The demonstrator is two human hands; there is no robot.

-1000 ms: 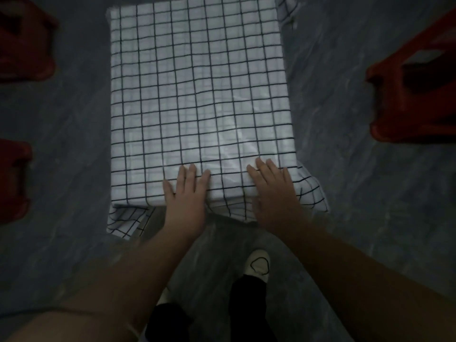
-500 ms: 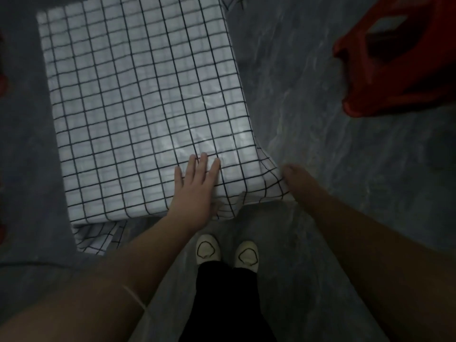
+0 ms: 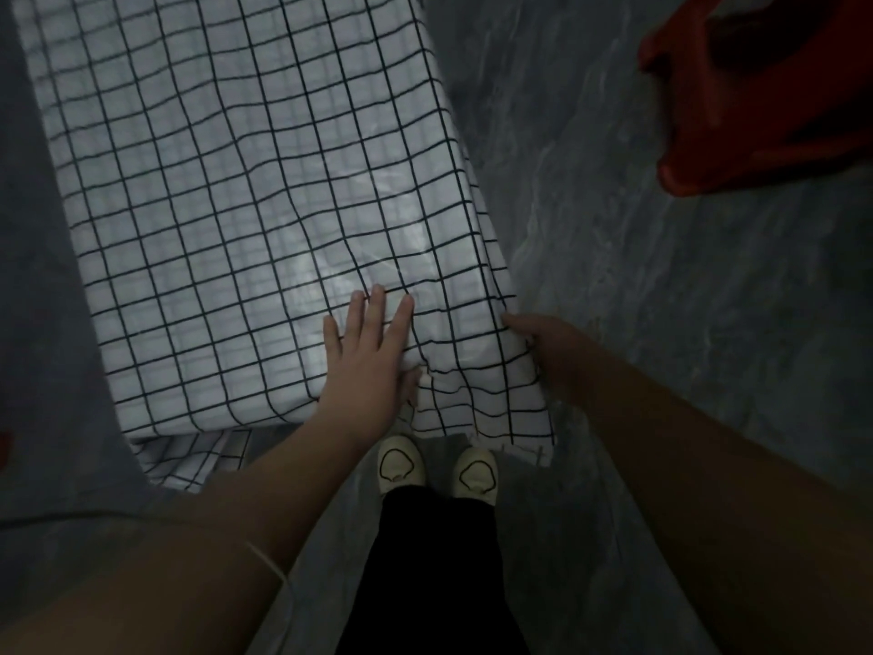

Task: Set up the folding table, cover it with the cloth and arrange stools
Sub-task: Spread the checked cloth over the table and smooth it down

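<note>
A white cloth with a black grid (image 3: 226, 205) covers the folding table, whose top is hidden under it. My left hand (image 3: 368, 356) lies flat on the cloth near the table's near right corner, fingers spread. My right hand (image 3: 543, 347) sits at the right side of that corner and grips the hanging edge of the cloth, its fingers mostly hidden by the fabric. A red plastic stool (image 3: 765, 92) stands on the floor at the upper right.
Grey marbled floor (image 3: 661, 300) surrounds the table. My feet in pale shoes (image 3: 439, 465) stand right at the near edge, under the hanging cloth corner. A sliver of another red stool (image 3: 4, 449) shows at the left edge.
My right hand left the table top, moved to the right side of the corner and took hold of the hanging cloth. The view shifted right; the left stools slid out of frame.
</note>
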